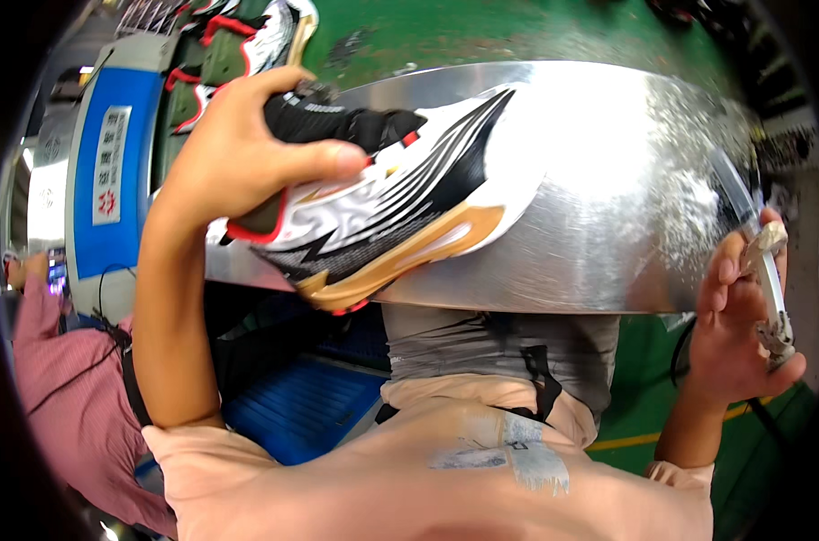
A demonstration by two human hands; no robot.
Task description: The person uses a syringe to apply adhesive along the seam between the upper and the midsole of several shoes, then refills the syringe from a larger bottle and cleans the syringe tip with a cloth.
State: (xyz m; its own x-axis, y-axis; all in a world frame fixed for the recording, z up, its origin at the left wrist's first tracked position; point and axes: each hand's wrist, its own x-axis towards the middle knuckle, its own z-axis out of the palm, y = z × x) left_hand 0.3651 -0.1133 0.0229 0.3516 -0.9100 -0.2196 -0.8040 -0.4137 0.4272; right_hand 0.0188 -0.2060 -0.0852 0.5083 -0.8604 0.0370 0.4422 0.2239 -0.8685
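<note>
My left hand is closed around the collar of a sneaker, thumb on its near side. White with black stripes, the shoe has a tan and white sole, a black tongue and red accents. It is tilted on its side over the metal tabletop, toe pointing right; I cannot tell whether it touches the surface. At the right edge, my right hand grips a slim whitish tool crusted with grey-white lumps. A flat, pale end of it sticks out past the fingers; its exact kind is unclear.
White residue is spread over the table's right end. Beyond my left hand, more sneakers stand by a machine with a blue panel. A person in a pink top is close on the left. A blue crate sits below.
</note>
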